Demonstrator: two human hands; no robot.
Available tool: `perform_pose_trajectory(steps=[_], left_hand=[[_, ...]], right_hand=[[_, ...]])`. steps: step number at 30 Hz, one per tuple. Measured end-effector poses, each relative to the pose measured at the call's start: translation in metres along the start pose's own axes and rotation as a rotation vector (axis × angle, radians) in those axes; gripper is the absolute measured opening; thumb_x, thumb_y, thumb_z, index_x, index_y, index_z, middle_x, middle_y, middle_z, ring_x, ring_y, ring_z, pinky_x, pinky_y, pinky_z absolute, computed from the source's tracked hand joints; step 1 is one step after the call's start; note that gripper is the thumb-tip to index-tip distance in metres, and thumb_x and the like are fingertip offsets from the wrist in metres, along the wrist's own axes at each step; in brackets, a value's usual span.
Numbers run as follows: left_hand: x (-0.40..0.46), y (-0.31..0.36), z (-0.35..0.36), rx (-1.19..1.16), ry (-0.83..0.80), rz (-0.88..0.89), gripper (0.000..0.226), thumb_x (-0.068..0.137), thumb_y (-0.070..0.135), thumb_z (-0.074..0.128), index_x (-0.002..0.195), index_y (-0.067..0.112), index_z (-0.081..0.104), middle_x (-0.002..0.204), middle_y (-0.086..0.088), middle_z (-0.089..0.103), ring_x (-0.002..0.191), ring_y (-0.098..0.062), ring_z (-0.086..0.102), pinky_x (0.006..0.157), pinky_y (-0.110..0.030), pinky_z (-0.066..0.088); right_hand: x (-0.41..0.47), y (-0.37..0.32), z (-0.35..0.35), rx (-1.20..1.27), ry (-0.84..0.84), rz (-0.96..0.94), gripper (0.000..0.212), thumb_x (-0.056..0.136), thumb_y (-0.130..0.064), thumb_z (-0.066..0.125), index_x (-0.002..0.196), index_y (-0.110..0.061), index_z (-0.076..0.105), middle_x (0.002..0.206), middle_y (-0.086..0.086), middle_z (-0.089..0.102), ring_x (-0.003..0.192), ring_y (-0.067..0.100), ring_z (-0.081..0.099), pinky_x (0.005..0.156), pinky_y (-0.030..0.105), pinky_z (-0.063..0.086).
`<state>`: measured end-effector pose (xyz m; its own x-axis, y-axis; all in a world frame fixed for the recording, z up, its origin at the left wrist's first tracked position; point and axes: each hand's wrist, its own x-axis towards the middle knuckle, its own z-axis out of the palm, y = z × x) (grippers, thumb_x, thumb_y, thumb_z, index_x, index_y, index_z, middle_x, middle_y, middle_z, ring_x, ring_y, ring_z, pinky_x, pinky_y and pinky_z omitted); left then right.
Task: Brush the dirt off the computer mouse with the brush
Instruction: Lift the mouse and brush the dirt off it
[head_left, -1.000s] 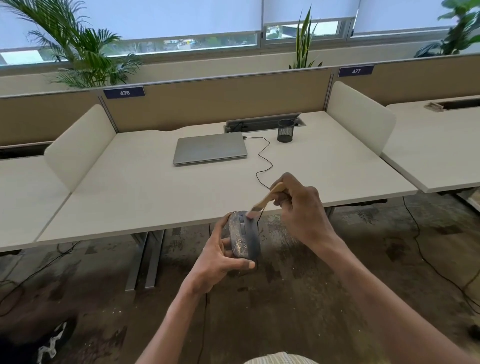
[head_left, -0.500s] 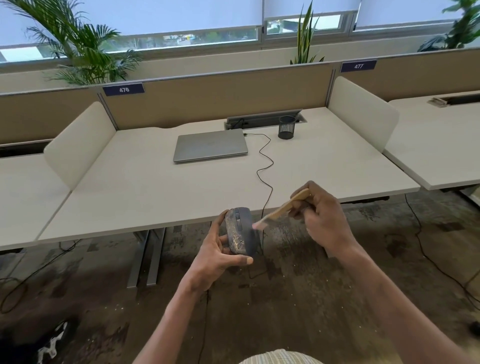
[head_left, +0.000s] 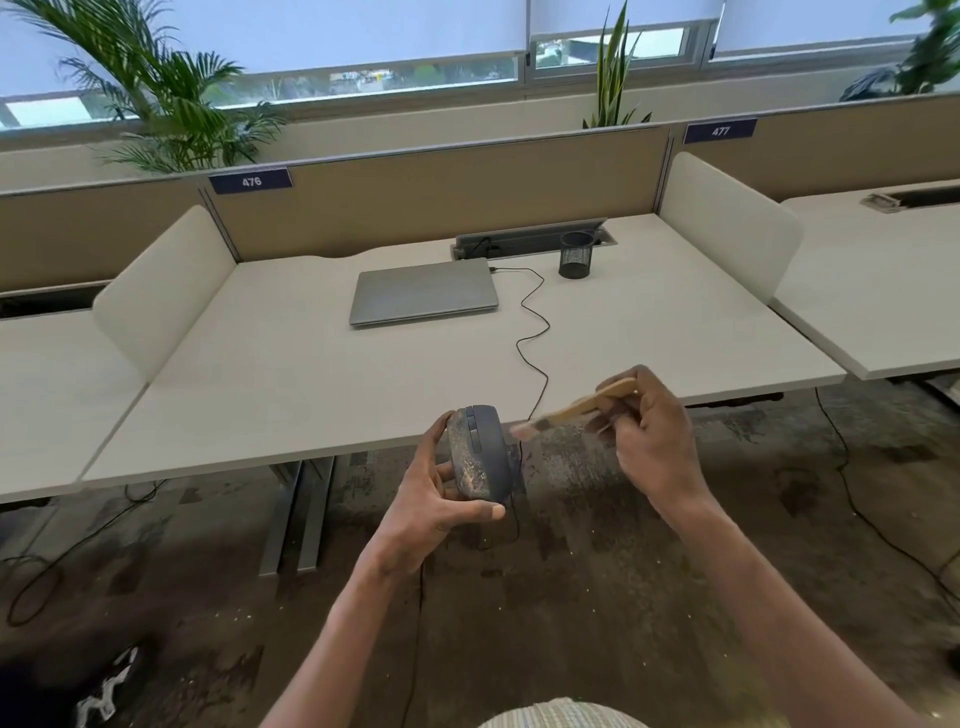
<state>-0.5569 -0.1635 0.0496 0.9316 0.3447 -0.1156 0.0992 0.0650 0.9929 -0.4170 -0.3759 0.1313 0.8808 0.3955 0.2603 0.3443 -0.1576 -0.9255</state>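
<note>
Grey and speckled with pale dirt, the computer mouse (head_left: 480, 454) sits a little below the centre of the frame, just in front of the near edge of the tabletop (head_left: 291, 384) and above the floor (head_left: 597, 571). The left hand (head_left: 431, 504) grips it: the thumb lies under its lower end and the fingers curl behind its left side, so the buttons and the wheel face the camera. The dirt covers mostly the left half of the mouse; the right half looks cleaner.

To the right of the mouse, the right hand (head_left: 649, 441) holds the brush (head_left: 576, 408) with curled fingers around its light wooden handle. The brush points to the left and slightly down. Its bristle end is blurred and stays just beside the upper right of the mouse; I cannot tell if it touches the mouse.

On the tabletop, in the upper middle of the frame, a closed silver laptop (head_left: 423, 291) lies flat. A thin black cable (head_left: 535, 332) leaves its right side and runs in curves toward the near edge, where it passes behind the mouse. Right of the laptop stands a black mesh pen cup (head_left: 575, 254), beside a cable tray (head_left: 530, 239) at the back. Two white side dividers (head_left: 161, 296) stand at the left and right of the tabletop. Behind the beige back panel, green plants (head_left: 171, 104) stand below the windows at the top of the frame.
</note>
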Motion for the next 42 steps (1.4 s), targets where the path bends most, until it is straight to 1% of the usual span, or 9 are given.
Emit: perform_pose_trajectory(steps=[5,11,16,21,25,27,30,33,42], left_hand=[[0.000,0.000,0.004,0.009,0.017,0.003,0.131,0.049,0.015,0.101,0.153,0.049,0.029,0.139,-0.020,0.060,0.117,-0.038,0.070,0.099,-0.056,0.057],[-0.001,-0.005,-0.004,0.051,0.045,-0.010,0.136,0.045,0.030,0.107,0.153,0.052,0.028,0.145,-0.019,0.055,0.121,-0.039,0.067,0.103,-0.060,0.054],[0.001,0.000,0.006,0.091,0.059,0.010,0.137,0.042,0.037,0.107,0.154,0.048,0.028,0.143,-0.013,0.057,0.123,-0.033,0.067,0.103,-0.058,0.055],[0.001,0.003,0.010,0.123,0.122,0.029,0.132,0.044,0.036,0.105,0.151,0.053,0.029,0.142,-0.014,0.059,0.123,-0.031,0.067,0.104,-0.056,0.055],[-0.002,0.004,0.006,0.092,0.162,0.043,0.128,0.050,0.022,0.102,0.152,0.049,0.029,0.138,-0.016,0.062,0.120,-0.028,0.069,0.102,-0.050,0.057],[-0.002,0.006,0.006,0.091,0.177,0.048,0.125,0.050,0.020,0.101,0.148,0.052,0.030,0.138,-0.015,0.060,0.119,-0.027,0.069,0.099,-0.045,0.059],[-0.001,0.005,0.006,0.104,0.183,0.051,0.129,0.044,0.028,0.105,0.144,0.059,0.031,0.140,-0.016,0.060,0.120,-0.032,0.068,0.100,-0.053,0.058],[-0.001,0.006,0.011,0.099,0.165,0.045,0.125,0.045,0.025,0.102,0.141,0.061,0.031,0.137,-0.016,0.063,0.117,-0.030,0.071,0.100,-0.051,0.058],[-0.006,0.003,0.014,0.068,0.196,0.044,0.124,0.038,0.035,0.105,0.136,0.065,0.035,0.140,-0.018,0.061,0.119,-0.032,0.069,0.103,-0.056,0.055]], right_hand=[[-0.001,-0.007,0.007,-0.018,-0.056,-0.069,0.023,0.093,0.013,0.052,0.097,-0.008,0.059,0.086,-0.001,0.069,0.075,0.011,0.071,0.063,0.019,0.054],[-0.016,-0.005,-0.009,-0.181,-0.160,-0.129,0.031,0.091,0.013,0.053,0.096,-0.017,0.059,0.085,-0.004,0.068,0.082,0.012,0.068,0.071,0.030,0.060],[-0.017,-0.024,0.000,-0.231,-0.039,-0.353,0.024,0.089,0.011,0.060,0.102,-0.009,0.061,0.087,-0.006,0.067,0.080,0.004,0.063,0.065,0.008,0.048],[-0.039,-0.013,0.014,-0.443,-0.084,-0.487,0.026,0.088,0.003,0.066,0.104,-0.016,0.058,0.086,-0.001,0.066,0.075,0.013,0.061,0.065,0.026,0.055],[-0.063,-0.003,0.013,-0.447,-0.113,-0.491,0.025,0.087,0.001,0.066,0.102,-0.018,0.061,0.087,-0.005,0.064,0.074,0.005,0.058,0.065,0.017,0.052],[-0.073,0.002,0.013,-0.441,-0.120,-0.464,0.028,0.086,0.004,0.065,0.102,-0.018,0.061,0.087,-0.006,0.064,0.077,0.006,0.059,0.066,0.021,0.055],[-0.072,0.003,0.014,-0.402,-0.035,-0.461,0.030,0.084,0.009,0.065,0.103,-0.013,0.063,0.087,-0.004,0.066,0.079,0.010,0.062,0.068,0.028,0.058],[-0.068,-0.005,0.015,-0.358,0.033,-0.483,0.027,0.084,0.008,0.065,0.104,-0.010,0.065,0.088,-0.001,0.066,0.080,0.011,0.063,0.069,0.025,0.058],[-0.083,0.002,0.012,-0.436,-0.031,-0.464,0.029,0.082,0.007,0.068,0.102,-0.014,0.064,0.087,-0.004,0.067,0.079,0.009,0.062,0.069,0.026,0.059]])
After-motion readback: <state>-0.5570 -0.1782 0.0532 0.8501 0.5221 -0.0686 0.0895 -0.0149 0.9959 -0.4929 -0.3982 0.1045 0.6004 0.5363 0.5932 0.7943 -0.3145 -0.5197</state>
